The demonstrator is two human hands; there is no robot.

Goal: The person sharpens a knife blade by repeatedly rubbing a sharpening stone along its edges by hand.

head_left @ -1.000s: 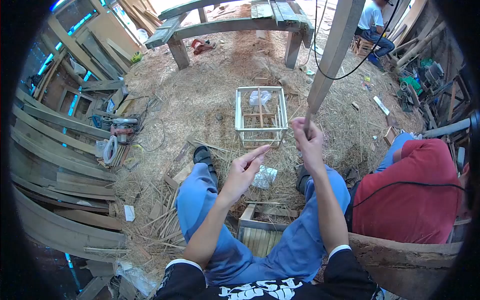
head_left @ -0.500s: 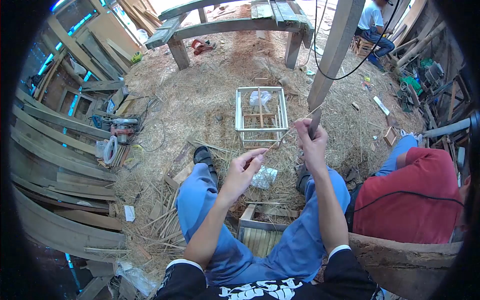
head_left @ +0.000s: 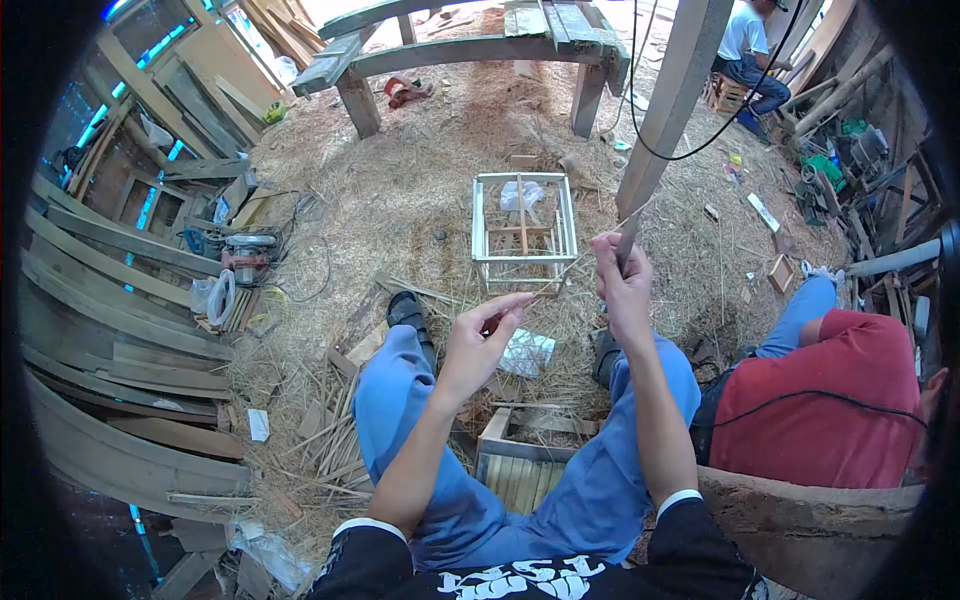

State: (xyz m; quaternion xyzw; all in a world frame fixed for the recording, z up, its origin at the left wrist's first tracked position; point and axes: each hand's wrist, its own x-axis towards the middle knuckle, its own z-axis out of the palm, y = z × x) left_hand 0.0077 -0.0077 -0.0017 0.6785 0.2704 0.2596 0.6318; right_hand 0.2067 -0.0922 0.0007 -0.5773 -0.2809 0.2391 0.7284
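Note:
My left hand (head_left: 480, 345) pinches the lower end of a thin wooden strip (head_left: 568, 272) between thumb and fingertips. The strip slants up and to the right, past my right hand (head_left: 626, 285). That hand is closed around a knife (head_left: 627, 243), whose dark flat blade points upward against the strip; its handle is hidden in the palm. Beyond my hands, on the floor, stands a small pale wooden frame (head_left: 522, 260). Between my knees is a wooden box or crate (head_left: 515, 482) with slats or strips in it.
A wooden post (head_left: 665, 120) rises just beyond my right hand. A person in a red shirt (head_left: 815, 415) sits close on my right; another person (head_left: 745, 45) sits farther back. A workbench (head_left: 460, 55) stands ahead. A circular saw (head_left: 247, 258) and stacked boards (head_left: 130, 330) lie left.
The strip has slid slightly up and to the right, its far end reaching higher. My left fingers shifted a little right and up; my right hand moved slightly, still gripping the knife.

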